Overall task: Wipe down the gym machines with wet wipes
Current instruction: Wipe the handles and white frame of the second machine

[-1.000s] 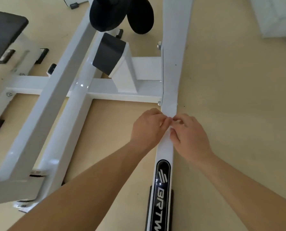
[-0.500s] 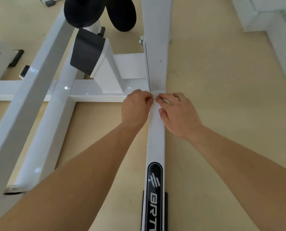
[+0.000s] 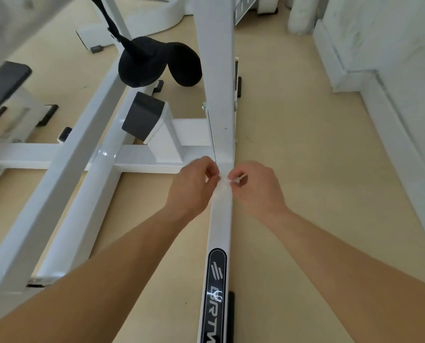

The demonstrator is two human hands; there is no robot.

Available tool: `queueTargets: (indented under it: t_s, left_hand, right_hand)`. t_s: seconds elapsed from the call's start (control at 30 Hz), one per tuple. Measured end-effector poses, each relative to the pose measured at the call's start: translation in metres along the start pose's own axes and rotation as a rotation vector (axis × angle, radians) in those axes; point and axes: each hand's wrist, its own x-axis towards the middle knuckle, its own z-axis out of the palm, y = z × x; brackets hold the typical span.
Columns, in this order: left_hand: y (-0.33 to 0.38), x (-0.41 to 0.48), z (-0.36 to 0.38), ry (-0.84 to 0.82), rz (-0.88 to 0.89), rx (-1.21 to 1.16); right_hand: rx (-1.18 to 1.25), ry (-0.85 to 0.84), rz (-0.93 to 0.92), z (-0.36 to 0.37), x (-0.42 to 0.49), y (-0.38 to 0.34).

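while both hands work at the foot of the white gym machine (image 3: pixel 82 154), the small white wet wipe (image 3: pixel 223 183) sits bunched between them, right over the base bar (image 3: pixel 218 224) and just short of where that bar meets the upright post (image 3: pixel 218 70) and the cross bar (image 3: pixel 144 157). the left hand (image 3: pixel 194 188) pinches the wipe's left edge with thumb and curled fingertips, and the right hand (image 3: pixel 256 186) pinches its right edge the same way, a scrap of wipe showing inside its grip. whether the wipe touches the bar or hangs just above it cannot be told. nearer the camera, the bar carries a black logo sticker (image 3: pixel 216 280). two black pads (image 3: pixel 157 63) hang beyond the cross bar over the tan floor (image 3: pixel 305 169). compared with half a second ago, the hands no longer lie close together with fingers laid over the wipe on the bar; they have drawn slightly apart and their fingers have curled into pinches, so the wipe now shows between them. the camera has tipped up, taking in more of the post and the room.
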Motion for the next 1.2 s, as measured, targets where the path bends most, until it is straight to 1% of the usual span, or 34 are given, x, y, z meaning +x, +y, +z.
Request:
queueTargets:
  t_s: [0.23,0.3,0.47,0.53,0.63,0.8,0.87,0.97,1.2]
  left_hand:
    - [0.071,0.034,-0.077,0.344,-0.043,-0.282]
    - [0.092,0.041,-0.092,0.44,-0.059,-0.338]
    - [0.127,0.059,-0.125,0.58,-0.061,-0.46]
    - [0.133,0.067,-0.137,0.636,-0.111,-0.498]
    - [0.137,0.072,-0.142,0.664,-0.147,-0.528]
    - [0.137,0.067,-0.126,0.592,-0.158,-0.567]
    - [0.135,0.068,-0.126,0.591,-0.15,-0.592]
    - [0.137,0.074,-0.138,0.616,-0.141,-0.564]
    - [0.16,0.089,-0.17,0.748,-0.055,-0.558]
  right_hand:
    - [0.189,0.169,-0.087,-0.07,0.047,-0.086]
    - [0.251,0.223,-0.087,-0.087,0.057,-0.104]
    - [0.295,0.358,-0.099,-0.113,0.081,-0.144]
    - [0.329,0.404,-0.095,-0.118,0.09,-0.156]
    - [0.337,0.43,-0.092,-0.114,0.097,-0.164]
    - [0.337,0.458,-0.108,-0.105,0.097,-0.163]
    - [0.313,0.458,-0.091,-0.11,0.101,-0.163]
    - [0.28,0.472,-0.109,-0.119,0.107,-0.168]
    - [0.346,0.631,-0.224,-0.14,0.118,-0.194]
